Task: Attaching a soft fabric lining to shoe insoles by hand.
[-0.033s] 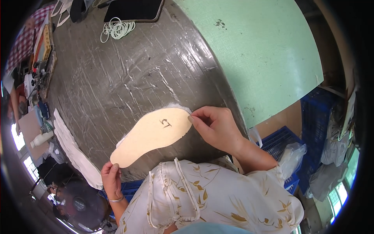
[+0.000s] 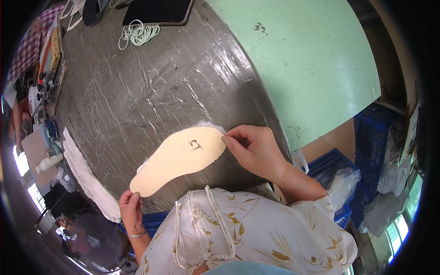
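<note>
A cream insole (image 2: pixel 181 158) with a dark handwritten mark lies slantwise, low over or on the dark, plastic-covered table (image 2: pixel 133 96) in front of me. My left hand (image 2: pixel 131 213) pinches its narrower end at the near left, thumb on top. At the wider end, my right hand (image 2: pixel 256 151) grips the rim between thumb and fingers. Fluffy white material (image 2: pixel 208 124) peeks out along the insole's far edge; the rest of it is hidden underneath. Whether the insole rests on the table or is slightly raised, I cannot tell.
A dark tablet (image 2: pixel 158 11) and looped pale cords (image 2: pixel 140 34) lie at the far side. Right of them spreads a green sheet (image 2: pixel 311 59). White pieces (image 2: pixel 87 174) line the left edge. Blue crates (image 2: pixel 373 137) stand right, a fan (image 2: pixel 94 238) lower left. Another person's checked sleeve (image 2: pixel 34 41) shows far left.
</note>
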`<state>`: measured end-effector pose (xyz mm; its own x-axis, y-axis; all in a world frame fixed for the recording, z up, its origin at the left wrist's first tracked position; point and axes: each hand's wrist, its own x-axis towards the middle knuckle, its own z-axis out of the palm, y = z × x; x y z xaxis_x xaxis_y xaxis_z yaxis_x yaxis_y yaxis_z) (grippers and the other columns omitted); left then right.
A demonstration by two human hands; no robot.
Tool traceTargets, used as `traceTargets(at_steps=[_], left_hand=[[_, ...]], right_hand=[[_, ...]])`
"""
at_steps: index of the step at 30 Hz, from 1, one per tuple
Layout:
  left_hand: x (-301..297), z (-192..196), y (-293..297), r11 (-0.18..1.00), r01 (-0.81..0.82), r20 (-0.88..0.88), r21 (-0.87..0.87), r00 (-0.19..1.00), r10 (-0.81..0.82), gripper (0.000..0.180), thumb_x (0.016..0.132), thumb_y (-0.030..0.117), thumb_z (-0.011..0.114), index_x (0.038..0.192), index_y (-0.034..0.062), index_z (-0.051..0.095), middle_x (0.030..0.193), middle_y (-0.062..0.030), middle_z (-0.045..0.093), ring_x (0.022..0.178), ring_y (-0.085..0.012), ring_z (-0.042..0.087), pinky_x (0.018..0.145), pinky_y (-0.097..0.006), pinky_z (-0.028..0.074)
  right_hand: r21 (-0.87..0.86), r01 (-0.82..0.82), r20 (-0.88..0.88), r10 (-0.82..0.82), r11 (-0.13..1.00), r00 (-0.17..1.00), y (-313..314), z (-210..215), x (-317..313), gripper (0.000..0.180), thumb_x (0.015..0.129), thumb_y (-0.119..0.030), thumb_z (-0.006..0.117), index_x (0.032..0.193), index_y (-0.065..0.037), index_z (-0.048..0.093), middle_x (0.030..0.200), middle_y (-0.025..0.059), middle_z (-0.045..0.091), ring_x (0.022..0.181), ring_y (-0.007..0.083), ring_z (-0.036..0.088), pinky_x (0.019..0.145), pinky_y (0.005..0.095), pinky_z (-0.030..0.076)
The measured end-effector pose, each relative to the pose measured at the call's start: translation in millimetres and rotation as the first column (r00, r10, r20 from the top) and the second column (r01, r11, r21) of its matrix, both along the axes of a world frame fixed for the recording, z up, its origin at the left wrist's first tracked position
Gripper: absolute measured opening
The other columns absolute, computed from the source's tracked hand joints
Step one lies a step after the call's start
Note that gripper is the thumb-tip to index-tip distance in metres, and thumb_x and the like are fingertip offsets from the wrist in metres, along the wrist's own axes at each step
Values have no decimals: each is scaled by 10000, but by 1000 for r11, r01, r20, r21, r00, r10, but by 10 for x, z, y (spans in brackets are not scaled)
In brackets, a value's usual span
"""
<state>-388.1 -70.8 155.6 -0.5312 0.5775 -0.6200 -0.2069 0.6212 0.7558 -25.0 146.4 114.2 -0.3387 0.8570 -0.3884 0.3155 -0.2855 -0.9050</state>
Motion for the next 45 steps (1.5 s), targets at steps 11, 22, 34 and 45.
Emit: traceTargets(at_steps=[11, 22, 34, 45], left_hand=[[59, 23, 46, 999, -21, 3, -35, 1000, 21, 134, 870, 22, 690, 1001, -1, 676, 785, -23, 646, 627, -84, 555, 528, -199, 423], [102, 29, 65, 997, 41, 78, 71, 996, -47, 141, 803, -80, 707, 924, -9, 687, 815, -13, 576, 686, -79, 530, 594, -206, 415], [26, -138, 167, 986, 113, 6, 123, 993, -114, 110, 836, -57, 708, 940, -23, 692, 971, -53, 610, 833, -89, 577, 694, -222, 460], [86, -291, 237, 975, 37, 80, 219, 995, -55, 107, 911, -19, 646, 1006, -51, 683, 1241, -129, 627, 956, -110, 636, 827, -252, 525]], right_hand=[[-16, 47, -7, -47, 999, 999, -18, 1, -51, 129, 853, -97, 695, 895, 22, 721, 759, 165, 703, 573, 222, 658, 555, 304, 506], [-215, 152, 110, -130, 965, 985, -27, 114, -146, 96, 919, -66, 678, 933, 28, 693, 648, -12, 623, 519, 17, 532, 458, 180, 398], [-161, 172, 192, -140, 972, 971, -58, 121, -175, 126, 919, -89, 691, 916, 36, 688, 639, -8, 599, 471, 30, 485, 447, 180, 377], [-107, 133, 185, -112, 985, 976, -64, 73, -101, 152, 922, -110, 692, 888, 38, 687, 591, -10, 567, 454, 34, 459, 441, 185, 363]])
